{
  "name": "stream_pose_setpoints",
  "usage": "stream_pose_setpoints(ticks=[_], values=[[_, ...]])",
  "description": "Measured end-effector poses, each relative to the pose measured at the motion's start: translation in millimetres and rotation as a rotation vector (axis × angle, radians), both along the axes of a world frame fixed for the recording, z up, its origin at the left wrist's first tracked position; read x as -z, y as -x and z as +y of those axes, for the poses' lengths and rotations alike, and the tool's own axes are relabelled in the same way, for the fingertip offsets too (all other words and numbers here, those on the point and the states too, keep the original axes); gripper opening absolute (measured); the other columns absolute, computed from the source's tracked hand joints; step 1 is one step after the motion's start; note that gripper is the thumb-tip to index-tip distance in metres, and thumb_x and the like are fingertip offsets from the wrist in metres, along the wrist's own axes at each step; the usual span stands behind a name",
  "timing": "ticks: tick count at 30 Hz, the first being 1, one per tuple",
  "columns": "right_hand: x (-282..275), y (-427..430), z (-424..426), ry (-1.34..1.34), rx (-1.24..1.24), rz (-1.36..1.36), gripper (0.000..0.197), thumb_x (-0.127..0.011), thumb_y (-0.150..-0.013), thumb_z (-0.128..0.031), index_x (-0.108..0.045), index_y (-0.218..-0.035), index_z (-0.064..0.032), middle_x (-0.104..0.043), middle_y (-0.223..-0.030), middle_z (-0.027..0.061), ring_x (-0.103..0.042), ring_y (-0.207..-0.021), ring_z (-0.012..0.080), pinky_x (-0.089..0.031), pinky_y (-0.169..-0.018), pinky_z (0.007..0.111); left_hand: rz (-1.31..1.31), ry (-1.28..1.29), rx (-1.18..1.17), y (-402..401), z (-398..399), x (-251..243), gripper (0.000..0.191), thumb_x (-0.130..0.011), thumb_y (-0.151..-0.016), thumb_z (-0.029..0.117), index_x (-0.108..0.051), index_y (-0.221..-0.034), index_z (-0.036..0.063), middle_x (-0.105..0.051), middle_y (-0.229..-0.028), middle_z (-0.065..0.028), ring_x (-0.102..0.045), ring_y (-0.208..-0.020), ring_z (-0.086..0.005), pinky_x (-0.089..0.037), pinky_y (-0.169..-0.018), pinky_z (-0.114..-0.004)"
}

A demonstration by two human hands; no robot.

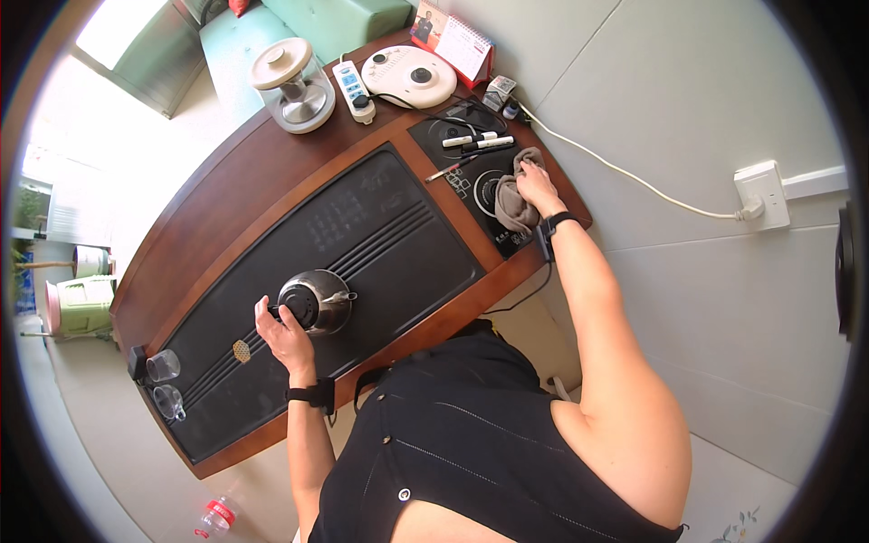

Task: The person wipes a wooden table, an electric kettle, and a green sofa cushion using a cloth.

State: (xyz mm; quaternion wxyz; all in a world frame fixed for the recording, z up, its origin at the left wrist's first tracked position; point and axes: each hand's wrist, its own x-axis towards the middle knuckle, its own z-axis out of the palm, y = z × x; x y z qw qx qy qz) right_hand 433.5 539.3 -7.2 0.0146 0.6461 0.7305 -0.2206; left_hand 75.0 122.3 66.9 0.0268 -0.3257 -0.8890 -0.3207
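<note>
My left hand (285, 332) is at the handle side of a stainless steel kettle (330, 298) with a black lid; its fingers wrap the dark handle. The kettle is on or just over the black tea tray (400, 271), its spout pointing right. My right hand (538, 184) holds a bunched grey-brown cloth (514, 203) on the black induction hob panel (485, 227) at the table's right end. Beside the cloth lie marker pens (487, 143) and a thin red-and-white pen (448, 170).
A glass pot (293, 88), a power strip (354, 95), a round white appliance base (407, 78) and a desk calendar (458, 44) line the far edge. Two glass cups (163, 366) are at the left end. A cable (611, 171) runs to the wall socket.
</note>
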Motion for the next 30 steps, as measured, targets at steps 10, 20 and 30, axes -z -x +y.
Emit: stream_pose_setpoints(ticks=[10, 20, 30], values=[[-35, -34, -129, -0.12, -0.403, -0.027, 0.047, -0.049, -0.083, -0.01, -0.05, -0.13, -0.0069, -0.042, -0.143, 0.0134, -0.036, -0.134, 0.0332, -0.043, -0.099, 0.049, -0.008, 0.004, -0.037, 1, -3, 1, 0.039, -0.046, -0.096, 0.021, -0.045, -0.13, 0.0007, -0.046, -0.133, -0.0182, -0.039, -0.126, -0.0346, -0.032, -0.106, -0.043], [-19, -33, -52, -0.22, -0.526, -0.169, 0.055, -0.054, -0.077, -0.001, -0.048, -0.131, -0.008, -0.041, -0.144, 0.0102, -0.034, -0.136, 0.0283, -0.041, -0.097, 0.05, -0.02, 0.001, -0.034, -1, 2, 1, 0.039, -0.044, -0.098, 0.022, -0.044, -0.131, 0.0004, -0.046, -0.134, -0.0193, -0.039, -0.127, -0.0349, -0.029, -0.107, -0.042], [-33, 7, 24, -0.226, -0.685, -0.3, 0.056, -0.059, -0.079, -0.005, -0.048, -0.133, -0.0127, -0.04, -0.145, 0.0039, -0.034, -0.137, 0.0243, -0.044, -0.096, 0.049, -0.001, 0.013, -0.056, -1, 1, 1, 0.038, -0.044, -0.097, 0.02, -0.044, -0.13, 0.0, -0.046, -0.133, -0.019, -0.039, -0.126, -0.0348, -0.03, -0.106, -0.042]])
